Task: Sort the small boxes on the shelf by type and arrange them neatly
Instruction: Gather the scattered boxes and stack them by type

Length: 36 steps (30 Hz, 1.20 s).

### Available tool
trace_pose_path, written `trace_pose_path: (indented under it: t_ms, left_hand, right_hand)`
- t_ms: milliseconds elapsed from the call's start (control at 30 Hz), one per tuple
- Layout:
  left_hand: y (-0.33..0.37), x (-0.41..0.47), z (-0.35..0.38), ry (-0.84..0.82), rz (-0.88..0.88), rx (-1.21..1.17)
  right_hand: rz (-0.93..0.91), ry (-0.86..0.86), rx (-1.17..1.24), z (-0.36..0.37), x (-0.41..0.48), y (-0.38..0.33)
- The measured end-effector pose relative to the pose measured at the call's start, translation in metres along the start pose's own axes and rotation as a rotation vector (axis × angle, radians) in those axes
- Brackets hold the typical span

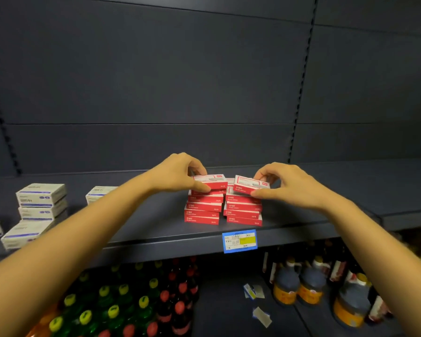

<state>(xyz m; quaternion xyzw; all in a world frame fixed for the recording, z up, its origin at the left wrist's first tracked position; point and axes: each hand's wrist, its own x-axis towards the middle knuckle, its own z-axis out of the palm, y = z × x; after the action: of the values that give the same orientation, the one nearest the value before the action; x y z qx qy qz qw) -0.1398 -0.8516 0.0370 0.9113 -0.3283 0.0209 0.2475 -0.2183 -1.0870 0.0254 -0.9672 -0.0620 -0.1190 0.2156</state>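
Note:
Two stacks of small red boxes stand side by side near the front of the dark shelf [156, 229]: a left stack [203, 210] and a right stack [243, 211]. My left hand [178, 173] pinches the top red box [210, 181] of the left stack, which lies flat on the pile. My right hand [284, 183] pinches another red box [250, 184], tilted on top of the right stack. White boxes with blue print [41, 201] are piled at the shelf's left end, and one more white box [99, 192] shows behind my left forearm.
A blue and yellow price tag [239, 240] hangs on the shelf's front edge. The lower shelf holds bottles with yellow and red caps [122, 310] on the left and dark jugs [311, 280] on the right. Loose tags [254, 291] lie between them.

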Motion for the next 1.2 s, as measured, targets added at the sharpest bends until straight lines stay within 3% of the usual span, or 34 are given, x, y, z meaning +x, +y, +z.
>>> trace_pose_path:
  t_ms: [200, 433, 567, 800, 1200]
  left_hand:
    - [0.005, -0.006, 0.009, 0.116, -0.037, 0.08]
    - [-0.009, -0.044, -0.015, 0.384, -0.131, 0.069]
    - [-0.033, -0.093, -0.036, 0.483, -0.237, 0.229]
    - [-0.08, -0.202, -0.081, 0.509, -0.508, 0.531]
    - [-0.187, -0.387, -0.161, 0.503, -0.807, 0.643]
  right_hand:
    - [-0.061, -0.03, -0.041, 0.007, 0.013, 0.01]
    - [-0.306, 0.112, -0.057, 0.008, 0.025, -0.028]
    - [-0.486, 0.109, -0.018, 0.026, 0.037, -0.084]
    - [-0.766, -0.002, 0.003, 0.085, 0.048, -0.195]
    - [-0.9, -0.114, 0.056, 0.201, 0.069, -0.397]
